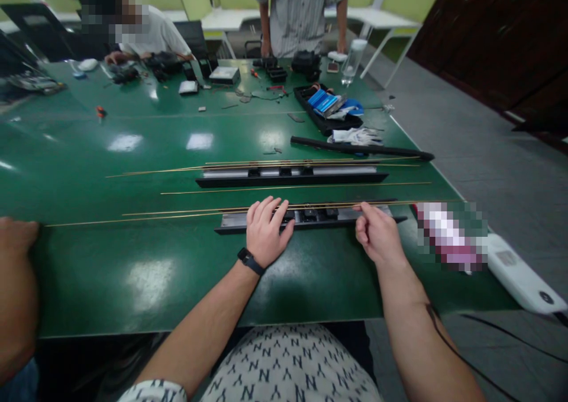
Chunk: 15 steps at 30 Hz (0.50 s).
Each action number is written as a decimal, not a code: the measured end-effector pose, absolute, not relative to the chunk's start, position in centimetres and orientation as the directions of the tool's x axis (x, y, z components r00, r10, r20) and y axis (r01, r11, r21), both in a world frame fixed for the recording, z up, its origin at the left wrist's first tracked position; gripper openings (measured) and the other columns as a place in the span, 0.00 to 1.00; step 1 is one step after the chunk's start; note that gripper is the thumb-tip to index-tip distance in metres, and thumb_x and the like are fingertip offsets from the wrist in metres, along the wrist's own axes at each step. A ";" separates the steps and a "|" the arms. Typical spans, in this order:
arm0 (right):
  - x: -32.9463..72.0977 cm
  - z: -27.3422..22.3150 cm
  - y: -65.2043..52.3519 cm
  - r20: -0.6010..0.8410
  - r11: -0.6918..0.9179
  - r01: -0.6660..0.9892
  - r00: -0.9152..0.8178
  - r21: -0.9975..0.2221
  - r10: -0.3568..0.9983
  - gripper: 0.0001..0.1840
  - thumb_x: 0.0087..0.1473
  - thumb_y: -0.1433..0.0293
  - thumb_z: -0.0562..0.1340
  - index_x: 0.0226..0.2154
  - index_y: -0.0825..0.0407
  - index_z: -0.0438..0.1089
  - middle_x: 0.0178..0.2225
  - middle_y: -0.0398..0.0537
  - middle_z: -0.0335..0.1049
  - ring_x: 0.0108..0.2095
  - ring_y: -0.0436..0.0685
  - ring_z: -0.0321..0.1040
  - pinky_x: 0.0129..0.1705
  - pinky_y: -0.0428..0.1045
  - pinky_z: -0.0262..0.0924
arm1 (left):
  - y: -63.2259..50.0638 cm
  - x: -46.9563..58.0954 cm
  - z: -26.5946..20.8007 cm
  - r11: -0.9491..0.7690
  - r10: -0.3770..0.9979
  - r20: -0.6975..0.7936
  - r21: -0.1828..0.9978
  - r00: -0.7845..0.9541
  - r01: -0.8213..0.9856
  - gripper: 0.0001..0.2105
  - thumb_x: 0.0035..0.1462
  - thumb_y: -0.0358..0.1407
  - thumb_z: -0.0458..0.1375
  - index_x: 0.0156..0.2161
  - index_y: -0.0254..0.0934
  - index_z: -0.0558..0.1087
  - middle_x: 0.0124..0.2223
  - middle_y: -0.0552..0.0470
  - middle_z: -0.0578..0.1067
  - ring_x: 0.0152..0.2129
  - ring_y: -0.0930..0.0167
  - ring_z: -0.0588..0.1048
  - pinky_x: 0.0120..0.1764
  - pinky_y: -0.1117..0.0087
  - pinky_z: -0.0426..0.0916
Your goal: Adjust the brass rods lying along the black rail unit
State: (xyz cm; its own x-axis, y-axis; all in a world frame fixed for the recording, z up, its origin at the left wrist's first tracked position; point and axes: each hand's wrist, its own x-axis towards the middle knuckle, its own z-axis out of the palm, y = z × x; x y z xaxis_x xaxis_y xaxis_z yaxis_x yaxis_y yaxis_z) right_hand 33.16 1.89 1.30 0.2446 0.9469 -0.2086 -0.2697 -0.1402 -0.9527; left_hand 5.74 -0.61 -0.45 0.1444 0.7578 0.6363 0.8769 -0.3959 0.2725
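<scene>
My left hand (268, 230) lies with fingers spread across a long, narrow black-and-silver rail (233, 230) and the thin rods along it. The rail has small black blocks (309, 214) in its channel, some partly hidden by this hand. Near the rail's right end, my right hand (377, 233) pinches a thin brass-coloured rod (415, 202) between thumb and forefinger. A second thin rod (97, 222) stretches left to a co-worker's closed hand (18, 233); whether that hand grips it I cannot tell. Another loose rod (199, 191) lies just beyond the rail.
A similar rail (293, 179) with rods lies farther back on the green table (133, 307). Beyond it are a black bar (364, 147), white gloves (355, 136) and a black tray (313, 115). A white power strip (519, 272) sits at right. Two people are across the table.
</scene>
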 end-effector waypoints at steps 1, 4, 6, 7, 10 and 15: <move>33.2 1.3 1.9 -0.211 -0.141 -0.273 0.246 -0.952 0.946 0.18 0.53 0.56 0.72 0.36 0.54 0.74 0.14 0.37 0.64 0.09 0.44 0.50 0.09 0.40 0.42 | -0.6 5.8 -0.5 -0.394 0.757 0.638 0.273 0.141 0.878 0.21 0.65 0.41 0.61 0.61 0.41 0.73 0.60 0.43 0.77 0.62 0.58 0.71 0.67 0.52 0.57; 33.4 1.2 1.9 -0.206 -0.129 -0.275 0.274 -0.953 0.939 0.18 0.53 0.56 0.72 0.36 0.53 0.74 0.14 0.36 0.63 0.08 0.44 0.49 0.08 0.40 0.42 | -0.6 5.8 -0.5 -0.383 0.760 0.637 0.278 0.129 0.881 0.21 0.64 0.41 0.62 0.60 0.41 0.73 0.60 0.43 0.76 0.63 0.57 0.70 0.67 0.51 0.57; 33.4 1.3 2.0 -0.206 -0.117 -0.275 0.319 -0.954 0.925 0.17 0.53 0.56 0.72 0.35 0.53 0.73 0.14 0.36 0.63 0.08 0.44 0.49 0.08 0.40 0.42 | -0.7 5.8 -0.5 -0.377 0.761 0.637 0.283 0.121 0.882 0.21 0.64 0.41 0.62 0.60 0.42 0.74 0.60 0.43 0.76 0.63 0.57 0.69 0.67 0.50 0.56; 33.5 1.4 2.0 -0.208 -0.113 -0.277 0.342 -0.954 0.916 0.17 0.53 0.56 0.71 0.35 0.53 0.73 0.14 0.36 0.62 0.08 0.45 0.49 0.08 0.40 0.42 | -0.7 5.8 -0.5 -0.374 0.761 0.638 0.284 0.117 0.883 0.20 0.64 0.41 0.62 0.60 0.42 0.74 0.60 0.43 0.76 0.63 0.57 0.69 0.67 0.50 0.56; 33.4 1.6 2.0 -0.215 -0.107 -0.285 0.384 -0.953 0.898 0.17 0.53 0.57 0.71 0.34 0.52 0.72 0.14 0.36 0.62 0.08 0.45 0.49 0.07 0.40 0.41 | -0.7 5.8 -0.5 -0.366 0.763 0.637 0.284 0.111 0.886 0.20 0.64 0.41 0.62 0.59 0.42 0.74 0.60 0.43 0.76 0.63 0.56 0.70 0.67 0.50 0.57; 33.4 1.4 2.0 -0.205 -0.110 -0.272 0.354 -0.956 0.913 0.19 0.52 0.55 0.72 0.34 0.53 0.73 0.14 0.36 0.63 0.08 0.44 0.49 0.08 0.40 0.42 | -0.7 5.8 -0.5 -0.374 0.766 0.631 0.282 0.123 0.883 0.20 0.64 0.41 0.62 0.60 0.42 0.74 0.60 0.43 0.76 0.63 0.57 0.70 0.67 0.51 0.57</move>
